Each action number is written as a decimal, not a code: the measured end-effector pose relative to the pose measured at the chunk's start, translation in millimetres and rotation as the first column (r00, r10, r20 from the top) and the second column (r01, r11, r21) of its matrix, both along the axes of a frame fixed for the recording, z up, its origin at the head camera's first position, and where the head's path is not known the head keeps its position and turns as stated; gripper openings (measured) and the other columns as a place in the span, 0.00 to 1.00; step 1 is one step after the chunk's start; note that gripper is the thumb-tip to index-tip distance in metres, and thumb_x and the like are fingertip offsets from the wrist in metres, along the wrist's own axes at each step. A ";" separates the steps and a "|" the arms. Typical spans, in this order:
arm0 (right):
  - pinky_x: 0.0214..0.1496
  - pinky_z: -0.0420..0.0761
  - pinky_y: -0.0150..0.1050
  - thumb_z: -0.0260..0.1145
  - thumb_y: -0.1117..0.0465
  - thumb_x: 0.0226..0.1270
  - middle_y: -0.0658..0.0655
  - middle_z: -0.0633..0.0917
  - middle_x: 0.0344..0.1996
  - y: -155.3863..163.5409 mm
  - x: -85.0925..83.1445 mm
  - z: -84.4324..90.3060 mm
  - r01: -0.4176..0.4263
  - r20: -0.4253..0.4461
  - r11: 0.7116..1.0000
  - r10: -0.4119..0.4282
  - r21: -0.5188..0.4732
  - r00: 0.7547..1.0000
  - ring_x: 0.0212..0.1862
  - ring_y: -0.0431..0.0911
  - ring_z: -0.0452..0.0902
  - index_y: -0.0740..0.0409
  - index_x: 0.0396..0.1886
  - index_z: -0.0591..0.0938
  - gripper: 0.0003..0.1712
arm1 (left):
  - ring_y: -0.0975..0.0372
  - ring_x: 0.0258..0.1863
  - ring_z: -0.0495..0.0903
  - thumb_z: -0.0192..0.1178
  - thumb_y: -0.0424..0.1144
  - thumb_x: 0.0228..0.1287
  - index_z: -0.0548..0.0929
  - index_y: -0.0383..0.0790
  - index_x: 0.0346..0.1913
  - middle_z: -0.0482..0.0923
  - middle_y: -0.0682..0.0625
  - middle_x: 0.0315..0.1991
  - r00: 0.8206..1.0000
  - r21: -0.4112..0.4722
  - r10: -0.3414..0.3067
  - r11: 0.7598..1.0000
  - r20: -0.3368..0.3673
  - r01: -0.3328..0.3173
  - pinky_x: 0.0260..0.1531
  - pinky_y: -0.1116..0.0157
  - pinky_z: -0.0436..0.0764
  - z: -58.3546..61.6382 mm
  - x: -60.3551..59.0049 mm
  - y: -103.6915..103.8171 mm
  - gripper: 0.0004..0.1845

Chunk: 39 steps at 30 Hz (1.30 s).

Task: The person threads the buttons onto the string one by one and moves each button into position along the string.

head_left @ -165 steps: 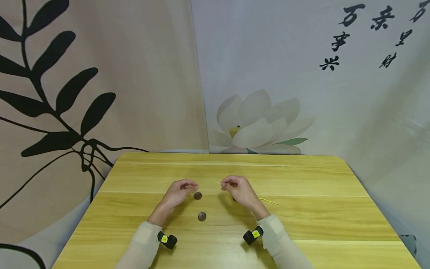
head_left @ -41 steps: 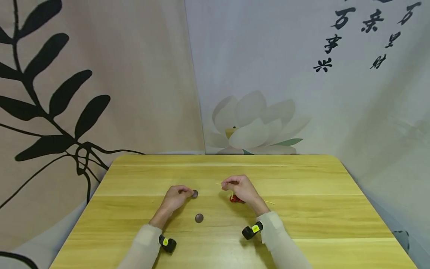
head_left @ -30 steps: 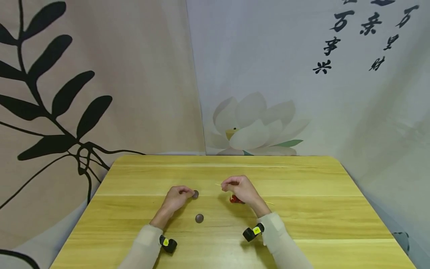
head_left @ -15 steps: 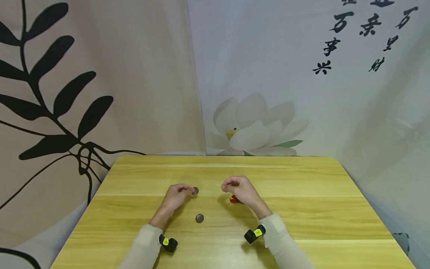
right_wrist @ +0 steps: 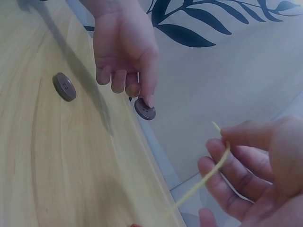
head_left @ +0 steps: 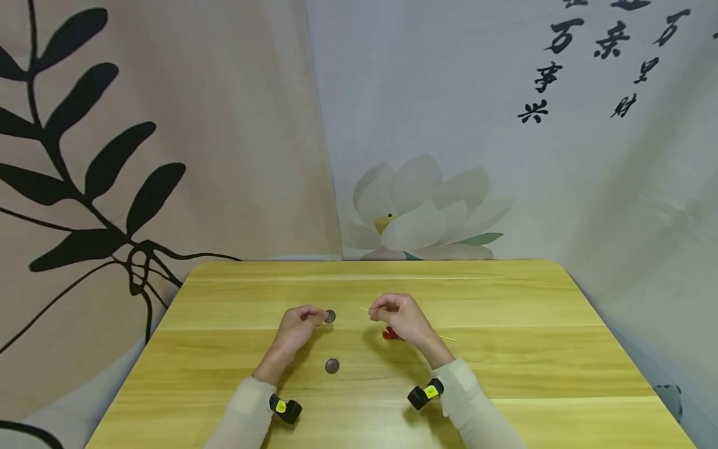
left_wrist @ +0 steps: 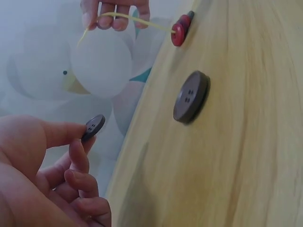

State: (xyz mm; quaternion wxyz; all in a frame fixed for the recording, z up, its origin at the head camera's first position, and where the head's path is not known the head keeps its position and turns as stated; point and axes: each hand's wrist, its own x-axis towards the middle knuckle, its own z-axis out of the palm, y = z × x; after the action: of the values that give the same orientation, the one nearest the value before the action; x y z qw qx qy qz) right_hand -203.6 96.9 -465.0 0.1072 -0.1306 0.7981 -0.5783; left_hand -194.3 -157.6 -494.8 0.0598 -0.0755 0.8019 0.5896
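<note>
Between thumb and fingertips, my left hand pinches a dark brown four-hole button by its edge, held up off the table. A second brown button lies flat on the wood nearer the person. My right hand pinches a thin yellow string, whose short free tip pokes out past the thumb and finger. That string runs down to red buttons with a darker piece behind them, threaded together on the table and partly hidden under the right hand in the head view. The held button and the string tip are apart.
The wooden table has its far edge at a cloth backdrop printed with a lotus, leaves and characters. The string's tail lies right of the right wrist. Each wrist wears a black camera.
Over the last seconds my left hand has taken hold of the farther brown button and lifted it, tilting it and drawing slightly toward the string. The right hand has stayed nearly still.
</note>
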 end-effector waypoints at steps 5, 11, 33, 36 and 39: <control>0.48 0.80 0.51 0.63 0.64 0.71 0.59 0.87 0.38 -1.2 2.3 2.5 0.006 -0.009 1.000 -0.006 -0.009 1.000 0.44 0.56 0.83 0.64 0.41 0.85 0.08 | 0.60 0.28 0.70 0.64 0.39 0.67 0.86 0.36 0.39 0.76 0.46 0.31 1.000 0.017 0.015 1.000 -0.007 -0.015 0.27 0.67 0.69 4.7 1.2 3.4 0.09; 0.40 0.81 0.46 0.64 0.64 0.69 0.60 0.87 0.38 -1.7 2.6 1.5 0.016 -0.016 1.000 -0.017 -0.017 1.000 0.43 0.54 0.83 0.60 0.40 0.86 0.06 | 0.61 0.26 0.69 0.63 0.39 0.67 0.87 0.37 0.39 0.76 0.46 0.31 1.000 0.046 0.016 0.999 -0.012 -0.016 0.25 0.69 0.68 8.2 -0.1 5.5 0.07; 0.36 0.81 0.45 0.64 0.65 0.69 0.57 0.87 0.36 -3.3 4.8 -4.5 0.019 -0.031 1.000 -0.020 -0.019 0.999 0.44 0.61 0.82 0.61 0.38 0.86 0.06 | 0.58 0.31 0.71 0.66 0.41 0.64 0.87 0.38 0.38 0.76 0.49 0.31 1.000 0.064 0.004 0.998 -0.025 -0.002 0.31 0.65 0.70 15.4 1.0 18.5 0.08; 0.40 0.82 0.52 0.63 0.66 0.69 0.59 0.87 0.37 -2.9 5.5 -4.7 0.010 -0.030 1.000 -0.011 -0.023 0.999 0.44 0.62 0.82 0.63 0.39 0.85 0.06 | 0.59 0.30 0.70 0.67 0.42 0.64 0.87 0.39 0.38 0.75 0.50 0.31 1.000 0.069 -0.002 0.998 -0.025 0.004 0.30 0.65 0.69 15.0 1.2 20.5 0.09; 0.43 0.81 0.57 0.62 0.66 0.70 0.64 0.86 0.39 -2.9 6.5 -4.2 0.001 -0.024 1.000 -0.002 -0.029 1.000 0.45 0.63 0.82 0.66 0.40 0.84 0.08 | 0.60 0.29 0.69 0.66 0.42 0.65 0.87 0.39 0.38 0.75 0.50 0.31 1.000 0.071 -0.008 0.997 -0.019 0.009 0.30 0.66 0.68 14.7 2.4 22.8 0.09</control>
State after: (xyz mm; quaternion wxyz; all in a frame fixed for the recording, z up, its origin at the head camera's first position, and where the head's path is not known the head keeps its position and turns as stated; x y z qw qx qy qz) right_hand -197.0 94.0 -469.1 0.0952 -0.1385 0.7909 -0.5884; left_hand -191.9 -134.7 -480.1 0.0575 -0.0644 0.7814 0.6180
